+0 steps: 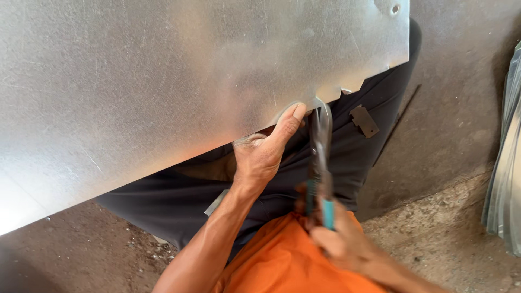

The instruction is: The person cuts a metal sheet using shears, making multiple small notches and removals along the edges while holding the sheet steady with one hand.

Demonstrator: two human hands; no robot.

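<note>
A large shiny galvanized metal sheet (163,76) fills the upper left and rests over my dark-trousered lap. My left hand (263,149) grips the sheet's near edge, thumb pressed on top. My right hand (339,239) is closed around the teal handles of tin snips (320,163). The snips' blades point up at the sheet's edge, just right of my left thumb. A curled strip of cut metal (324,111) bends away at the blades. The snips and right hand are motion-blurred.
A small dark metal offcut (363,120) lies on my trouser leg. Stacked metal sheets (504,179) lean at the right edge. Rough concrete and gravelly floor (434,228) lie below. The sheet has a small hole (395,8) near its top right corner.
</note>
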